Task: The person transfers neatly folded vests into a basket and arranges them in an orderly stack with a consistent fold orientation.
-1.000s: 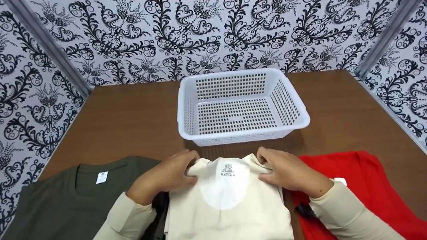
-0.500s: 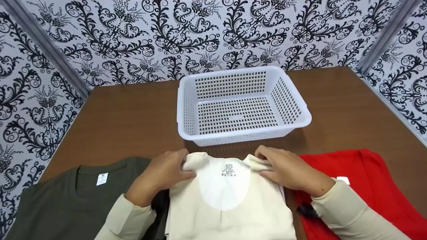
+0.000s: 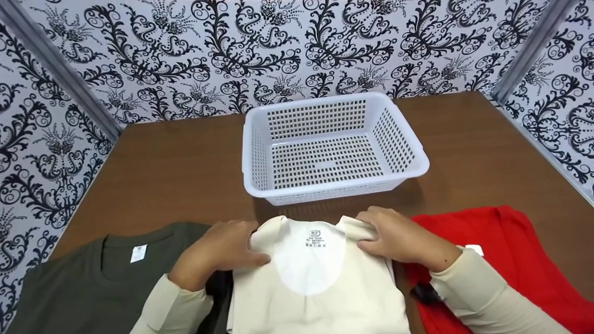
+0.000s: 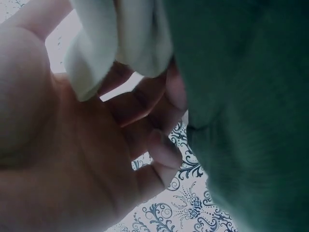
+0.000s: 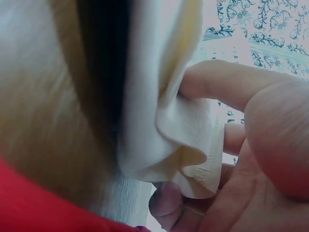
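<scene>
A cream T-shirt (image 3: 320, 308), folded, lies at the front centre in the head view, with a white inner patch and dark print below its neckline. My left hand (image 3: 216, 253) grips its left shoulder, thumb on top and fingers underneath. In the left wrist view the cream cloth (image 4: 142, 38) hangs between thumb and curled fingers. On the opposite shoulder my right hand (image 3: 399, 236) pinches the fabric. The right wrist view shows a stitched cream edge (image 5: 205, 174) inside that hand's grasp. Both shoulders are bunched up where they are held.
Behind the shirt, a white perforated basket (image 3: 325, 188) stands on the brown table (image 3: 185, 167). A dark green T-shirt (image 3: 60, 287) is spread at the left and a red garment (image 3: 515, 260) at the right. Patterned wall panels (image 3: 278, 46) enclose the back and sides.
My left hand has moved slightly left and down, and the collar's left side has spread from a crumple into a smoother fold. My right hand keeps its hold.
</scene>
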Demonstrator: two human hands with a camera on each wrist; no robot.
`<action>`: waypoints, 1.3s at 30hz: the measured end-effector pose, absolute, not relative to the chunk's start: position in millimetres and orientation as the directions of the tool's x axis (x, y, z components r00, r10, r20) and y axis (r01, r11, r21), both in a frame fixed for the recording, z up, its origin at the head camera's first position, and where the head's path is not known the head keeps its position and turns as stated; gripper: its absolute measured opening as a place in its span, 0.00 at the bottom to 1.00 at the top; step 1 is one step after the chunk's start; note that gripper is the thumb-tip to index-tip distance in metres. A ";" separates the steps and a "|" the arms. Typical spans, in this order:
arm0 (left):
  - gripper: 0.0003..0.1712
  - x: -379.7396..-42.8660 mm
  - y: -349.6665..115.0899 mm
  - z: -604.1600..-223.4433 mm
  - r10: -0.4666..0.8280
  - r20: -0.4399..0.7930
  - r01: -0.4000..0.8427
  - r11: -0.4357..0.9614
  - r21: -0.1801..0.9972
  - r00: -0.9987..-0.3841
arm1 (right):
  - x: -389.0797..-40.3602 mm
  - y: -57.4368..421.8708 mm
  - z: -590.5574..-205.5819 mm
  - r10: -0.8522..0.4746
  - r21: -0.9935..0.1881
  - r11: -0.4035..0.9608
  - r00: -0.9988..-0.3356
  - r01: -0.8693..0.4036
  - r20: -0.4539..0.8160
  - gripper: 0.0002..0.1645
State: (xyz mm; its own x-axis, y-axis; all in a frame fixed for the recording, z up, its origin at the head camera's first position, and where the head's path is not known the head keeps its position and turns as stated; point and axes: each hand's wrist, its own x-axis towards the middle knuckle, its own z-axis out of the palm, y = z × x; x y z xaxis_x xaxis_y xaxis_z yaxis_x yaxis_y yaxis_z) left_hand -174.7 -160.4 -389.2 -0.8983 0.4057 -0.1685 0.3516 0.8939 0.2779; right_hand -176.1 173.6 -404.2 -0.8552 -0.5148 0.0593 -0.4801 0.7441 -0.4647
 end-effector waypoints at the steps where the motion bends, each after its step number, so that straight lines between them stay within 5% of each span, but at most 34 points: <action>1: 0.21 -174.8 -160.2 -389.3 0.409 -0.179 0.347 0.890 0.297 -0.895 | -176.1 173.4 -404.4 -0.515 -0.466 0.743 -0.855 -0.481 0.061 0.10; 8: 0.20 -174.1 -158.7 -387.1 0.409 -0.239 0.291 0.865 0.409 -0.880 | -174.9 171.5 -403.7 -0.500 -0.528 0.728 -0.866 -0.437 0.027 0.17; 15: 0.16 -176.9 -160.6 -384.0 0.456 -0.117 0.347 0.799 0.491 -0.882 | -174.0 173.1 -402.0 -0.518 -0.574 0.695 -0.855 -0.434 0.020 0.18; 22: 0.17 -179.1 -161.1 -382.6 0.349 -0.064 0.257 0.791 0.556 -0.935 | -173.4 173.3 -400.5 -0.499 -0.573 0.711 -0.866 -0.409 -0.002 0.19; 30: 0.17 -179.3 -162.1 -382.5 0.253 -0.056 0.212 0.895 0.392 -0.966 | -173.3 173.6 -400.7 -0.493 -0.597 0.695 -0.870 -0.402 0.012 0.21; 39: 0.23 -173.6 -165.1 -376.7 0.334 -0.201 0.270 0.918 0.290 -0.921 | -176.1 178.4 -395.4 -0.526 -0.645 0.643 -0.850 -0.412 0.018 0.22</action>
State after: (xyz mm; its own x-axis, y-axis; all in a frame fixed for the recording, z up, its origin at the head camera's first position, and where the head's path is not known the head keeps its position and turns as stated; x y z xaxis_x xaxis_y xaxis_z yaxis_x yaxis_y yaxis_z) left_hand -173.6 -165.1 -376.7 -0.9209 0.3342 -0.2008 0.2699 0.9181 0.2902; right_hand -176.1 178.4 -395.4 -0.8504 -0.5258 0.0185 -0.4118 0.6434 -0.6454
